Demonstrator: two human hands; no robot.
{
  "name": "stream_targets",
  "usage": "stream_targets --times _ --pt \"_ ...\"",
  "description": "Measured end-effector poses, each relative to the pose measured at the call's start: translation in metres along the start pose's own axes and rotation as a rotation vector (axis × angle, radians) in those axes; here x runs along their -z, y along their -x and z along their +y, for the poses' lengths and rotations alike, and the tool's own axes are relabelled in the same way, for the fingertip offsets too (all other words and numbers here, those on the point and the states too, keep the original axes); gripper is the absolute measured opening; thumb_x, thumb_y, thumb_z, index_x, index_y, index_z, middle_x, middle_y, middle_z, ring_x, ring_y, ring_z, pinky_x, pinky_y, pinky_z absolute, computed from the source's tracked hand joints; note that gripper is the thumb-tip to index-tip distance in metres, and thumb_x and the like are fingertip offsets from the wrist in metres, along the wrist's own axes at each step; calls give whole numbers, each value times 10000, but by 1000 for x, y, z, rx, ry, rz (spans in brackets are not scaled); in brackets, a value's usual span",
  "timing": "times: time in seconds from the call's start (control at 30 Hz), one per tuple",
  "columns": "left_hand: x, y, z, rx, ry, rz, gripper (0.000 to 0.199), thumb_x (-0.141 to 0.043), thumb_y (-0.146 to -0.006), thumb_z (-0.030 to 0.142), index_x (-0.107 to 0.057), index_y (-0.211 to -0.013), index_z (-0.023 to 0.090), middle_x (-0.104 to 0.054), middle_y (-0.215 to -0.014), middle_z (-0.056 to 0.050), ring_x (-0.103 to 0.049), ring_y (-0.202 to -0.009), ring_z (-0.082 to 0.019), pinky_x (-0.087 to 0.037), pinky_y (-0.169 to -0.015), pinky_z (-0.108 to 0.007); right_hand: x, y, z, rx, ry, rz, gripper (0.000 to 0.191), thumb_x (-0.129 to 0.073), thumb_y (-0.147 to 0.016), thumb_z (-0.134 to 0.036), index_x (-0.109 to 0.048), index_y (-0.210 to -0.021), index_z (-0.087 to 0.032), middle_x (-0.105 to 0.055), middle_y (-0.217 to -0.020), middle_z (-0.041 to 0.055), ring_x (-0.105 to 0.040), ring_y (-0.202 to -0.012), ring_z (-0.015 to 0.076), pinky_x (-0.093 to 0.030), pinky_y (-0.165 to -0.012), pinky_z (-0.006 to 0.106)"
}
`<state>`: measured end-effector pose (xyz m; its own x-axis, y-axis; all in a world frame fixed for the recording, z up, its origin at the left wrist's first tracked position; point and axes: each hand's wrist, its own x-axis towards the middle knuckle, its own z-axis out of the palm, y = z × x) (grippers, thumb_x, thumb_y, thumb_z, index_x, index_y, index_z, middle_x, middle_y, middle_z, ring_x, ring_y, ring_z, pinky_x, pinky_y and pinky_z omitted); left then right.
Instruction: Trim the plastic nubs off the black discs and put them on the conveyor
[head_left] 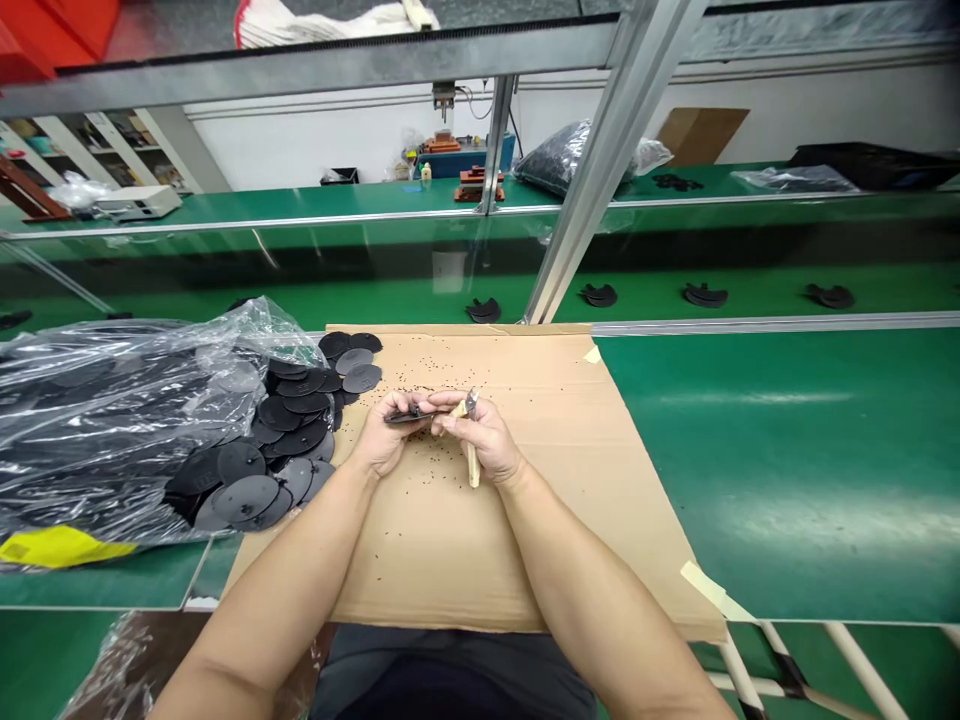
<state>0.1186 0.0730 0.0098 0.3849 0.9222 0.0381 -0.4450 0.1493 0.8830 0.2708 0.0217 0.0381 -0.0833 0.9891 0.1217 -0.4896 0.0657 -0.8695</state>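
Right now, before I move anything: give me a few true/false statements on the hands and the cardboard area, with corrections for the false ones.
1. The right hand holds side cutters. True.
2. The left hand is empty. False: it holds a black plastic part.
3. Black crumbs are scattered over the cardboard sheet. True.
4. The black discs lie to the right of the sheet. False: they lie at its left edge, beside a clear plastic bag.
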Motion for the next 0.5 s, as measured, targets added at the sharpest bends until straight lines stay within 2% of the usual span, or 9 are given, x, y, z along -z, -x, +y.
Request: stream_targets --times 0.17,0.33,0.43,0.5 --pt "2 -1 -1 7 -53 11 468 -820 -553 155 -377 -702 191 -643 -906 -2 -638 -892 -184 -509 -710 -312 -3 1 -4 -12 29 12 323 -782 -629 -300 -706 -929 -209 -732 -931 48 -613 -670 146 -508 -734 343" --pt "2 -2 -1 -14 -78 26 462 -814 -541 158 -381 -698 189 -643 -890 -3 -639 -866 -174 -514 -737 -325 -6 2 -6 2 43 24 310 -791 -623 -310 -701 -902 -209 -729 -888 37 -609 -663 134 -507 -722 330" --pt "3 -3 -5 -82 -170 119 419 -795 -535 154 -406 -688 186 -643 -863 -10 -640 -863 -177 -512 -789 -351 -7 -1 -3 6 65 116 306 -794 -619 -326 -698 -885 -208 -720 -861 28 -606 -679 135 -502 -721 322" --pt "4 -3 -9 -173 -335 203 341 -763 -559 152 -449 -687 183 -645 -857 -20 -636 -847 -174 -504 -810 -356 -6 -4 2 13 91 224 298 -801 -607 -334 -695 -852 -199 -699 -803 11 -596 -681 130 -494 -725 310"
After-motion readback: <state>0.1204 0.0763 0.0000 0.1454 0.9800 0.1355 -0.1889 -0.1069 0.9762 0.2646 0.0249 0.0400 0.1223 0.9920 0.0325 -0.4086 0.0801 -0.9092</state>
